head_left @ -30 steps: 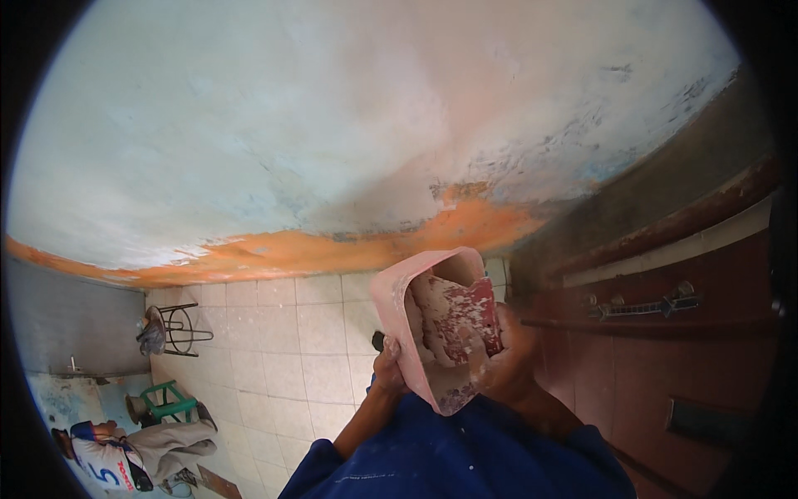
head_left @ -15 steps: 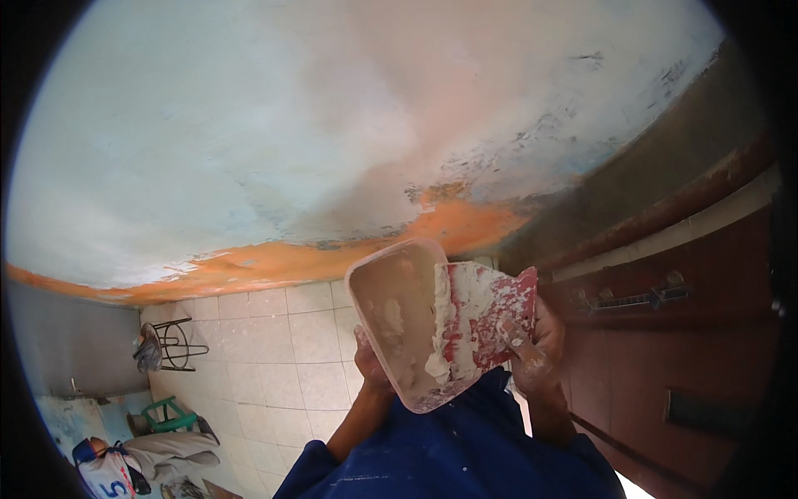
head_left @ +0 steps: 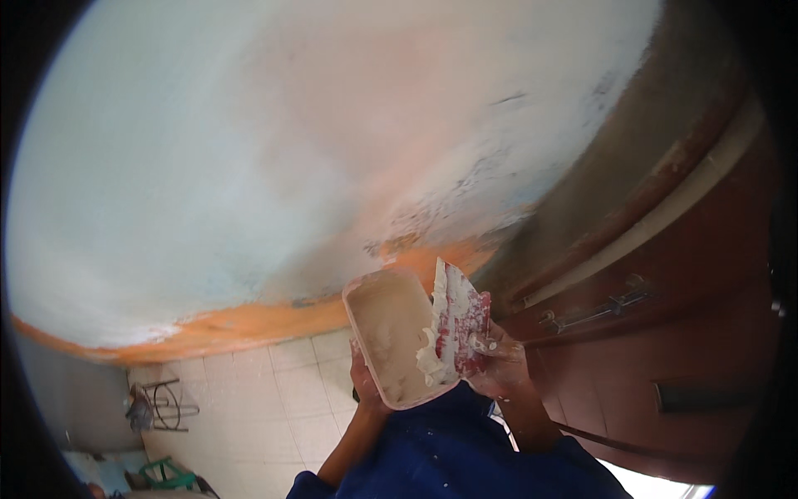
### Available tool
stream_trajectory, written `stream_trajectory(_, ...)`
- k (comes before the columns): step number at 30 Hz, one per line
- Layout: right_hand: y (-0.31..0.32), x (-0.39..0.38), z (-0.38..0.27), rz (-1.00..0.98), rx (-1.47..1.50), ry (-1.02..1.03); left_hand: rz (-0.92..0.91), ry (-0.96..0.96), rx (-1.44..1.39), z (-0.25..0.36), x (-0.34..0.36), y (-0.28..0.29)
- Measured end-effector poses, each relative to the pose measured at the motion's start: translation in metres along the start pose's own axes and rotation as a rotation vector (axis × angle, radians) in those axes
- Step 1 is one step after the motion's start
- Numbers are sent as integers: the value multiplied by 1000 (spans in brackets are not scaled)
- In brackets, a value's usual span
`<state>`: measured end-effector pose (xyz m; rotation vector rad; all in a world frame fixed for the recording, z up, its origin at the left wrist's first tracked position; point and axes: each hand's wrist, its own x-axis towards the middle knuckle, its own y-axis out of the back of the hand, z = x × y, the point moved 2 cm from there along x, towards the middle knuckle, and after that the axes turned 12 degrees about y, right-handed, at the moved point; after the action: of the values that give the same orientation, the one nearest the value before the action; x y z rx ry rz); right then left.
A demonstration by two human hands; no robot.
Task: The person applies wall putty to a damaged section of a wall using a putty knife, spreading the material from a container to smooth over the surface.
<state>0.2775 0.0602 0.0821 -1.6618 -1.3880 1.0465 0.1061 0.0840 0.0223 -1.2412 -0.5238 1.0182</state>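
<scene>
My left hand (head_left: pixel 366 378) grips the near left side of a pinkish plastic tub (head_left: pixel 359 353), its fingers partly hidden behind the wall. Pale wet filler (head_left: pixel 395 333) coats the tub's inside. My right hand (head_left: pixel 503 366) is closed on a wide red putty knife (head_left: pixel 474 328) smeared with white filler. The blade stands tilted at the tub's right rim, and a thick ridge of filler hangs along its left edge. White smears mark the fingers of that hand. Beyond the tub rises a wall (head_left: pixel 274 150) with pale blue, white and pinkish patches.
An orange strip (head_left: pixel 224 328) runs along the wall's foot, with dark scuffs above it. A brown door (head_left: pixel 598 366) with a metal handle (head_left: pixel 594 309) stands at the right. On the tiled floor (head_left: pixel 283 399) at left are a metal-framed stool (head_left: pixel 166 405) and a green plastic stool (head_left: pixel 166 474).
The putty knife has tipped from lying broad across the tub's right side to a steeper angle. My right hand has shifted left, and the view has turned up toward the wall.
</scene>
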Motion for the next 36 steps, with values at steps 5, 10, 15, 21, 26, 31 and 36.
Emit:
stream_trajectory(5, -1, 9, -21, 72, -42, 180, 2, 57, 111, -3, 14, -19)
stream_trajectory(10, 6, 27, -55, 11, -47, 521, 50, 53, 284, -11, 22, -59)
stream_trajectory(15, -13, 69, -97, 36, -644, 1068, 35, 128, 46, -27, 20, -65)
stream_trajectory(21, -47, 120, -129, -252, -1533, 1803, 286, -156, 550, -25, 4, -58)
stream_trajectory(26, -33, 159, -115, -212, -1987, 1724, 386, -104, 267, -23, -1, -61)
stream_trajectory(31, 11, 165, -83, -225, -2135, 1647, 420, -18, 186, -21, 1, -69)
stream_trajectory(36, 44, 153, -74, -291, -2121, 1500, 383, -8, 229, -27, 5, -53)
